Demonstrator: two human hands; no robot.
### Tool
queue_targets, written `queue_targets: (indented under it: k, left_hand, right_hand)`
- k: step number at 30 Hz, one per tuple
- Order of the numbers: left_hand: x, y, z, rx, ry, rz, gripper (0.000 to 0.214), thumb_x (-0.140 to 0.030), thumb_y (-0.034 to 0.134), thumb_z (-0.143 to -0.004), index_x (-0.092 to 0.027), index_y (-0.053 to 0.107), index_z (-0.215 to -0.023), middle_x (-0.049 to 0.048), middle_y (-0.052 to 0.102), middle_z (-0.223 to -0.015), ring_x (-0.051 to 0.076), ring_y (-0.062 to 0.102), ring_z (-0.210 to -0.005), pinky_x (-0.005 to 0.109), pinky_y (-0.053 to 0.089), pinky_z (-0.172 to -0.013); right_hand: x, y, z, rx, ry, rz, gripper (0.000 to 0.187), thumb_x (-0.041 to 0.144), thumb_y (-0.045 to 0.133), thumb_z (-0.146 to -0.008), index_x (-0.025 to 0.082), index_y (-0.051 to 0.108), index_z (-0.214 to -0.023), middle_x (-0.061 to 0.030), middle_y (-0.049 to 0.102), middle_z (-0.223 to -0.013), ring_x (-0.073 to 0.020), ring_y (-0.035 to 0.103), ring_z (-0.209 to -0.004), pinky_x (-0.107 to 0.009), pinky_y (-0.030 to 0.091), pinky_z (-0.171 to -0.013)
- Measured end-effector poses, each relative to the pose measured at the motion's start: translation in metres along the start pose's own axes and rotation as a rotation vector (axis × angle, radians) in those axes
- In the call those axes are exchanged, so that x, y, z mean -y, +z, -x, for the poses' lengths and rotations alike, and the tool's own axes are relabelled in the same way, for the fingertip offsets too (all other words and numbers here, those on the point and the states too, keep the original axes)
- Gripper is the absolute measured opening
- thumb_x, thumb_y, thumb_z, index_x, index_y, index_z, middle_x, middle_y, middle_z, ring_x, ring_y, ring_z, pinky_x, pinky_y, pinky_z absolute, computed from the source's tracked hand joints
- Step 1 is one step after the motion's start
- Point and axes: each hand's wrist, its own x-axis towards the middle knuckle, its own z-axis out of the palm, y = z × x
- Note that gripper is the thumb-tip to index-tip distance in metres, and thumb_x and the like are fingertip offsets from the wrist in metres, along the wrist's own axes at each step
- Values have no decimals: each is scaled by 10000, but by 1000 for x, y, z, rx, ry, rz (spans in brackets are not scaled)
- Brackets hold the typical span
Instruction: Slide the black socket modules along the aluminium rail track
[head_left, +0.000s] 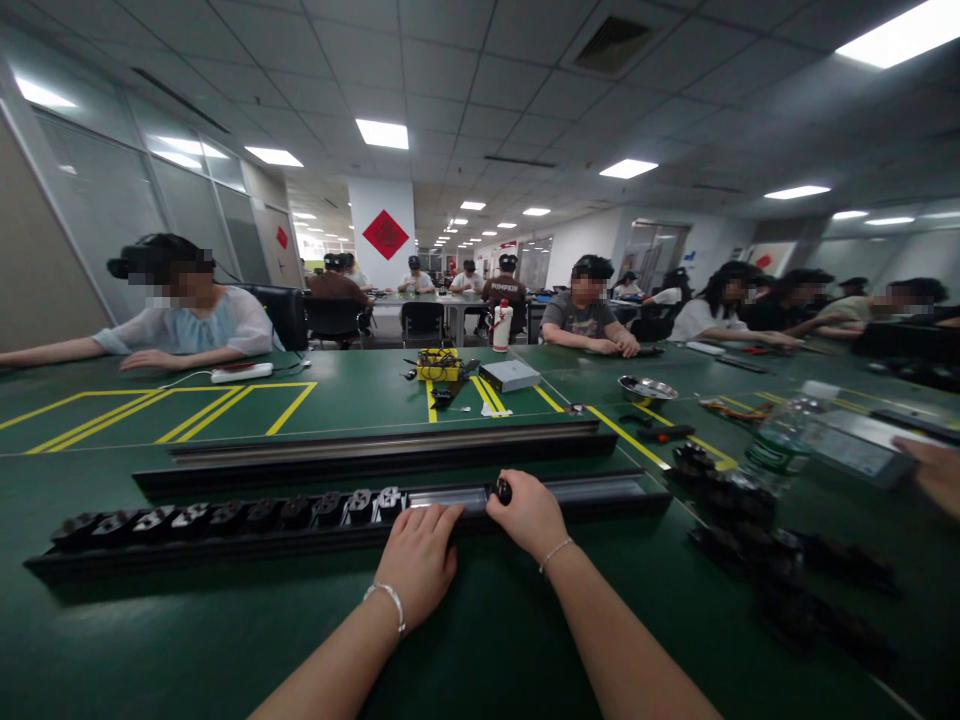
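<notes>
Right hand (529,512) grips socket module (502,490); left hand (420,560) flat on rail (225,545).

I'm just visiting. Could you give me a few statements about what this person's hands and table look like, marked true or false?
1. The left hand rests on the long black rail. True.
2. The right hand holds a white cup. False: it pinches a small black part at the rail.
3. Socket modules sit in the rail to the left of both hands. True.
4. The tabletop is red. False: it is green with yellow lines.
5. A metal bowl stands farther back. True.
</notes>
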Motion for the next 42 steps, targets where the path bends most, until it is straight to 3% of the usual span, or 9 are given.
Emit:
queue_targets:
  k: [12, 37, 42]
  left_hand:
    - [-2, -1, 0, 10, -8, -1, 477, -198, 454, -758, -275, 391, -1225, 19, 535, -1127, 181, 454, -1043, 362, 260, -957]
    - [-2, -1, 0, 13, -17, 8, 471, -192, 432, -764, -274, 400, -1227, 26, 530, -1136, 190, 448, -1043, 369, 270, -949]
    - [-2, -1, 0, 1, -15, 19, 481, -185, 443, -754, -278, 401, -1224, 19, 532, -1131, 189, 445, -1045, 366, 270, -951]
  right_hand:
    - [2, -2, 4, -36, 20, 43, 248, 404, 507, -757, 195, 582, -867, -42, 615, -847, -172, 538, -852, -257, 349, -781]
    - [5, 6, 1, -45, 66, 60, 195, 351, 498, -749, 189, 577, -826, -45, 606, -829, -166, 537, -826, -255, 358, -709]
    - [5, 6, 3, -99, 28, 76, 170, 334, 499, -750, 185, 560, -806, -48, 604, -812, -169, 539, -813, -262, 356, -749]
